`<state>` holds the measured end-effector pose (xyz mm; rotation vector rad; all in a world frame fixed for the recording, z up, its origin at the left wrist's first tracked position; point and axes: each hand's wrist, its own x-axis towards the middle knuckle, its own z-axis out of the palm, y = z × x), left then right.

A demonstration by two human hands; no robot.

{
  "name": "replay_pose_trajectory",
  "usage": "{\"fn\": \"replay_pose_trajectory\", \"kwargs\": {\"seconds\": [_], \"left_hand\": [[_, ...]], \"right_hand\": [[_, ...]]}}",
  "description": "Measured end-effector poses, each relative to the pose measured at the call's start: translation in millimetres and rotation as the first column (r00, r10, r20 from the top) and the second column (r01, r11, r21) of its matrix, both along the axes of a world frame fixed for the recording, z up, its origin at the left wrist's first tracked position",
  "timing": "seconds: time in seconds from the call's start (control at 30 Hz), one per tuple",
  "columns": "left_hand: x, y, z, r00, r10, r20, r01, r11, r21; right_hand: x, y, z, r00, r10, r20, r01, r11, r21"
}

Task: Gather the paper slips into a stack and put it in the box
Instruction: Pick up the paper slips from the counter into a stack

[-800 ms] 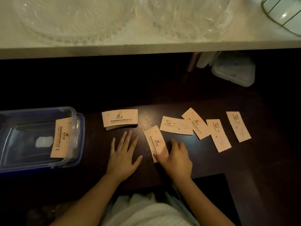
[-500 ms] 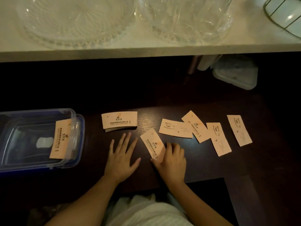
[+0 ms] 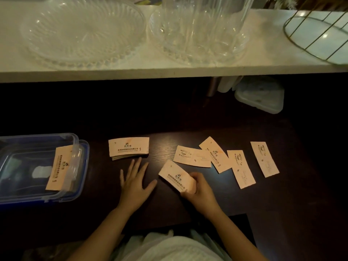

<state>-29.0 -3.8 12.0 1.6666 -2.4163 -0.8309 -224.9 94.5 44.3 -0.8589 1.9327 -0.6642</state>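
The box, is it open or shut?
Open. The box has no lid on it, and one slip leans over its rim, partly inside.

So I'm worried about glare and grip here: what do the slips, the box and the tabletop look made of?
The slips look like thin matte paper or card, pale with dark print. The box seems clear glossy plastic with a blue rim, since you can see through its walls. The tabletop looks like dark wood grain with a slight sheen.
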Motion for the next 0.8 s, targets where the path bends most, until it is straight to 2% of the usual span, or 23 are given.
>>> {"fn": "replay_pose_trajectory", "kwargs": {"seconds": [0.1, 0.2, 0.33, 0.4, 0.43, 0.5, 0.57, 0.63, 0.73, 0.8], "left_hand": [[-36.1, 0.8, 22.1, 0.914, 0.269, -0.302, -0.183, 0.941, 0.285], [-63.8, 1.5, 41.7, 0.797, 0.453, -0.399, -0.127, 0.772, 0.623], [-68.3, 1.3, 54.3, 0.676, 0.628, -0.387, -0.191, 0.656, 0.731], [-59.3, 1.2, 57.5, 0.551, 0.733, -0.399, -0.241, 0.597, 0.765], [-53.8, 1.2, 58.5, 0.474, 0.784, -0.4, -0.262, 0.56, 0.786], [-42.4, 1.8, 59.9, 0.335, 0.857, -0.392, -0.294, 0.49, 0.82], [-32.6, 3.9, 59.6, 0.231, 0.894, -0.384, -0.304, 0.441, 0.844], [-26.5, 6.4, 60.4, 0.135, 0.917, -0.376, -0.291, 0.399, 0.869], [-22.6, 10.7, 60.7, 0.035, 0.932, -0.361, -0.275, 0.356, 0.893], [-22.2, 11.5, 62.2, 0.022, 0.928, -0.371, -0.299, 0.36, 0.884]], "right_hand": [[-13.8, 7.2, 7.6, 0.997, -0.003, 0.082, 0.007, 0.998, -0.056], [-21.0, 7.3, 16.8, 0.99, 0.07, 0.119, -0.053, 0.989, -0.138], [-37.7, -0.6, 23.4, 0.98, 0.195, 0.035, -0.182, 0.956, -0.228], [-53.6, -8.7, 23.4, 0.984, 0.172, -0.054, -0.18, 0.947, -0.267], [-63.6, -13.8, 21.9, 0.974, 0.15, -0.17, -0.193, 0.94, -0.28], [-83.9, -24.4, 16.6, 0.864, 0.139, -0.484, -0.297, 0.917, -0.266], [-97.2, -35.3, 12.6, 0.712, 0.174, -0.68, -0.427, 0.876, -0.223], [-102.8, -43.1, 7.3, 0.588, 0.297, -0.752, -0.569, 0.813, -0.123], [-103.0, -49.2, 2.9, 0.371, 0.537, -0.758, -0.722, 0.68, 0.128], [-100.7, -48.9, 2.5, 0.332, 0.519, -0.787, -0.743, 0.659, 0.121]]}}
